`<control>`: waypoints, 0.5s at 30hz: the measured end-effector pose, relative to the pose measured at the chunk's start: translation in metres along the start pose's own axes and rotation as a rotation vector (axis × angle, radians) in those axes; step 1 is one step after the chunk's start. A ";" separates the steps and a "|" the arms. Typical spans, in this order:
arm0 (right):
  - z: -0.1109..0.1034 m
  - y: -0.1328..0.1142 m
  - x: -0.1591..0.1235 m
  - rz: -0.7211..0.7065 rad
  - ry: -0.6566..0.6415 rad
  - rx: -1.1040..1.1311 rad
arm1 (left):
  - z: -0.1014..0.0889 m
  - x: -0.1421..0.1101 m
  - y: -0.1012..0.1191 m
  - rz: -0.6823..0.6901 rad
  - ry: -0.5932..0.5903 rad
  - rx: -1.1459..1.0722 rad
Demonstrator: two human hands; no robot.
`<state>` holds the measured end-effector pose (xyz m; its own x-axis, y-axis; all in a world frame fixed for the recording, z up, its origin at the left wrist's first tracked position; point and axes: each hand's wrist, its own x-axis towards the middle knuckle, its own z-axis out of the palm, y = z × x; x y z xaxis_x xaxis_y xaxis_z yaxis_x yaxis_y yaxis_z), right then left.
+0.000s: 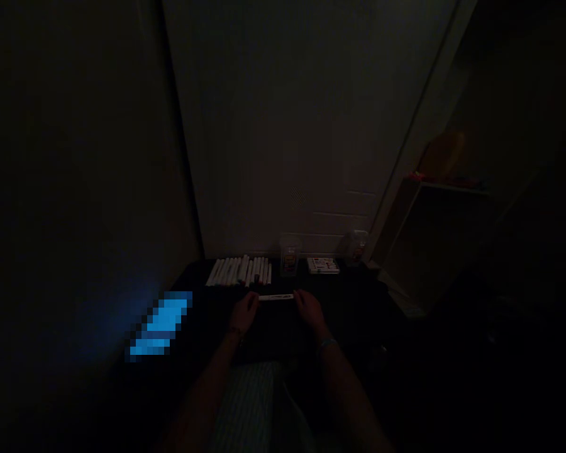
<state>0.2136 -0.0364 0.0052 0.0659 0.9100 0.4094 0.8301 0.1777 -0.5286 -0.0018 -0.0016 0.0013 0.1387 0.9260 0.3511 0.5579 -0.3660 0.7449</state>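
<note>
Left hand: the left hand sits at the left end of the white tube, fingers curled toward it, with a thin band on the wrist.
Right hand: the right hand sits at the tube's right end, fingers angled inward, with a pale wristband below it.
Hand state: neither hand is spread; the fingertips meet or nearly meet the tube's ends, but the dim light hides whether they pinch it.
Tube: it lies crosswise between the hands, near the front of the things on the dark surface. Whether it rests there or is lifted cannot be told.
Beyond the tube: a row of white tubes lies side by side to the left, then a clear cup, a flat patterned box and a clear jar.
Surroundings: a pale wall rises behind the surface, and a white shelf unit stands at right.
Left side: a pixelated blue patch glows beside the surface.
</note>
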 end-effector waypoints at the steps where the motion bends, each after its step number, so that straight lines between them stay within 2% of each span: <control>1: 0.000 0.000 0.000 0.006 -0.004 0.002 | 0.000 0.000 0.000 -0.004 -0.005 0.004; 15: 0.003 0.005 0.001 -0.022 0.000 0.015 | 0.004 0.001 -0.004 -0.005 0.002 -0.039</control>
<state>0.2158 -0.0329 0.0007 0.0480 0.9059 0.4207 0.8231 0.2028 -0.5305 -0.0010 0.0018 -0.0037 0.1338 0.9278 0.3482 0.5260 -0.3643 0.7685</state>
